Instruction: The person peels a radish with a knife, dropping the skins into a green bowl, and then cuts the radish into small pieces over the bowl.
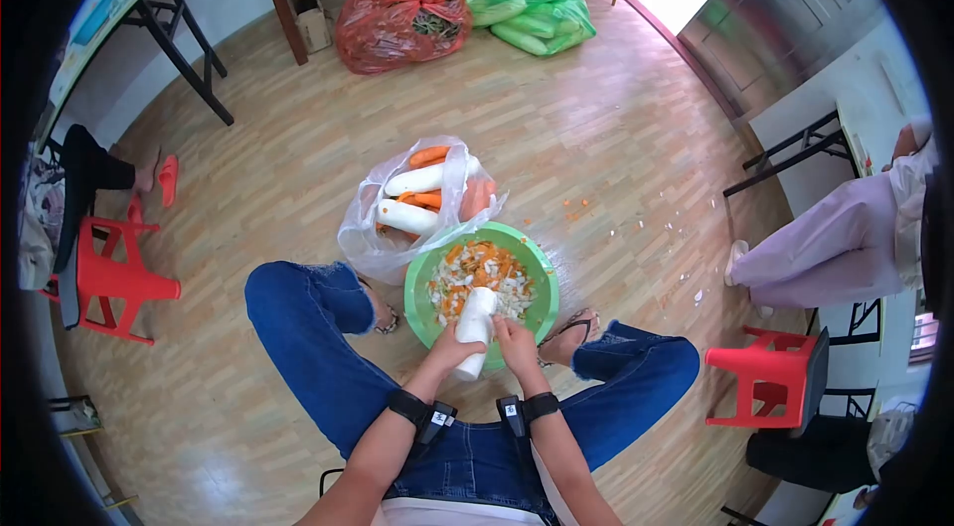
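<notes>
A white radish (475,327) is held tilted over the near side of a green basin (416,309). My left hand (453,347) is wrapped round its lower left side. Close to the radish's right side is my right hand (512,339), its fingers bent together; whatever they hold is too small to make out. Chopped white and orange pieces (484,268) lie in the basin. Just behind the basin, a clear plastic bag (367,240) stands open with whole white radishes (408,217) and carrots (428,156) in it.
Red bags (402,24) and green bags of vegetables (537,19) sit at the back. Red stools (119,278) stand left and right. A person in pale trousers (830,238) is at the right, another person's leg at the left. Small scraps are on the floor right of the basin.
</notes>
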### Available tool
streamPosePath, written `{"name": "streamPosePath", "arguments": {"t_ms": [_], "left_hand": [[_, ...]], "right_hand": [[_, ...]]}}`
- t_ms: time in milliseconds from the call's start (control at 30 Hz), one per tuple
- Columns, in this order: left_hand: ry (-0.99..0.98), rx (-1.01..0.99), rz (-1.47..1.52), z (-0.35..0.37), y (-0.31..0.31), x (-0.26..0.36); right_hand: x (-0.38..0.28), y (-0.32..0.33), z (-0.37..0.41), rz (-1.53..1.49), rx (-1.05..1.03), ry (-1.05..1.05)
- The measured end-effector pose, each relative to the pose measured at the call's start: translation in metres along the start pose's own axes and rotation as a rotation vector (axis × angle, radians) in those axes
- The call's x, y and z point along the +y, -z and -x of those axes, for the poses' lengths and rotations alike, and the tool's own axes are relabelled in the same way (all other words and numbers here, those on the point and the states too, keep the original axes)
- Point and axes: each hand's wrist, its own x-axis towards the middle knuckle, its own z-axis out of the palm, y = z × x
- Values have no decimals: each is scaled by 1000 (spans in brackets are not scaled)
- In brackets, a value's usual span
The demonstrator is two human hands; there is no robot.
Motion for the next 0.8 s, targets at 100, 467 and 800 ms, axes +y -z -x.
{"name": "streamPosePath", "arguments": {"t_ms": [100, 467, 800], "left_hand": [[-39, 105, -238, -15, 6, -23], [-58, 99, -553, -12, 9, -23], [-39, 34, -343, -14, 7, -25]], "right_hand": [[-40, 19, 21, 214, -100, 100], [-9, 16, 10, 322, 10, -121], [-16, 17, 12, 378, -95, -95]]}}
